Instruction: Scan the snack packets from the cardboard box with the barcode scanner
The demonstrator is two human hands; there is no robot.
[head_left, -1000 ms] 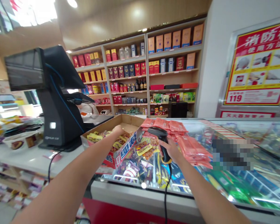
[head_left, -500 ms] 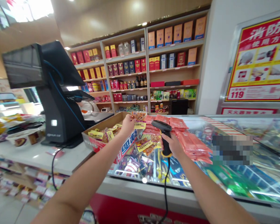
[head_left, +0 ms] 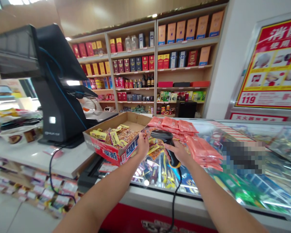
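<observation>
My left hand (head_left: 142,146) is closed on a small snack packet (head_left: 152,145) with a yellow label, held just over the glass counter beside the cardboard box (head_left: 111,152). My right hand (head_left: 178,152) grips a black barcode scanner (head_left: 165,139) by its yellow-trimmed handle, its head right above the packet. The scanner's cable (head_left: 175,194) hangs down over the counter's front edge. More of the same packets (head_left: 116,136) lie in the box.
A row of pink-red packets (head_left: 196,142) lies on the glass counter (head_left: 244,187) to the right. A black till screen on a stand (head_left: 50,87) is on the white counter at left. Shelves of boxed goods (head_left: 145,64) fill the back wall. A fire-safety poster (head_left: 271,71) hangs at right.
My left hand took a packet out of the box, lifted it, then brought it down beside the scanner head. My right hand kept hold of the scanner. The camera moved closer.
</observation>
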